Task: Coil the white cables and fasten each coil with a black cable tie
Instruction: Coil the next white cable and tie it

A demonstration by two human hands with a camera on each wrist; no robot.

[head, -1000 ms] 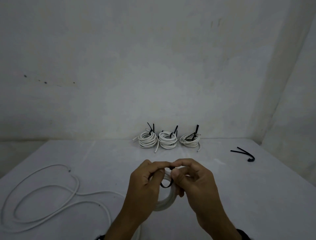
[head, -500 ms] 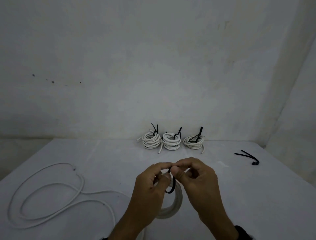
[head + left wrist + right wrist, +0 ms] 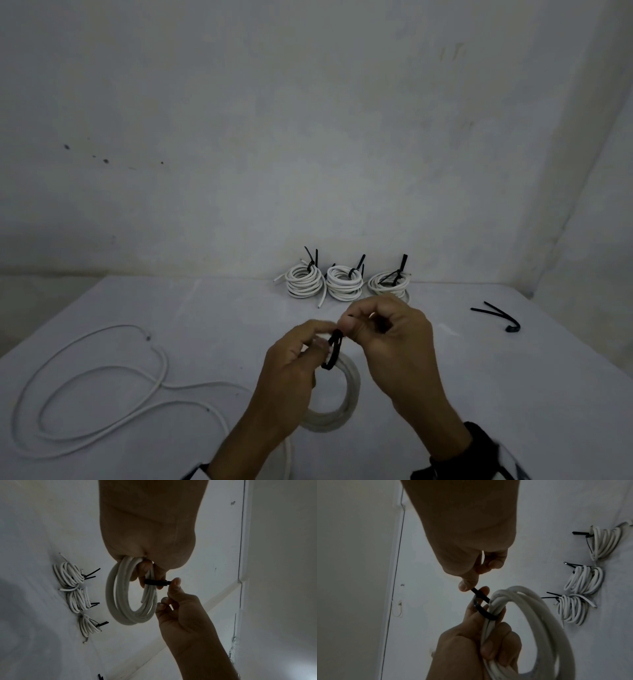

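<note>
My left hand (image 3: 294, 363) grips a white cable coil (image 3: 349, 397) above the table; the same coil (image 3: 120, 599) hangs from its curled fingers in the left wrist view. A black cable tie (image 3: 334, 349) is looped round the coil's strands (image 3: 505, 601). My right hand (image 3: 383, 329) pinches the end of the tie (image 3: 477, 593) between thumb and forefinger, right beside the left fingertips. The tie (image 3: 157, 581) crosses the bundle as a short black bar.
Three tied coils (image 3: 346, 282) stand in a row at the back wall. A loose white cable (image 3: 102, 383) lies spread at the left of the table (image 3: 212, 329). Spare black ties (image 3: 500, 315) lie at the right, near the corner.
The tie's loop has drawn smaller round the bundle. Both hands with the coil have risen a little.
</note>
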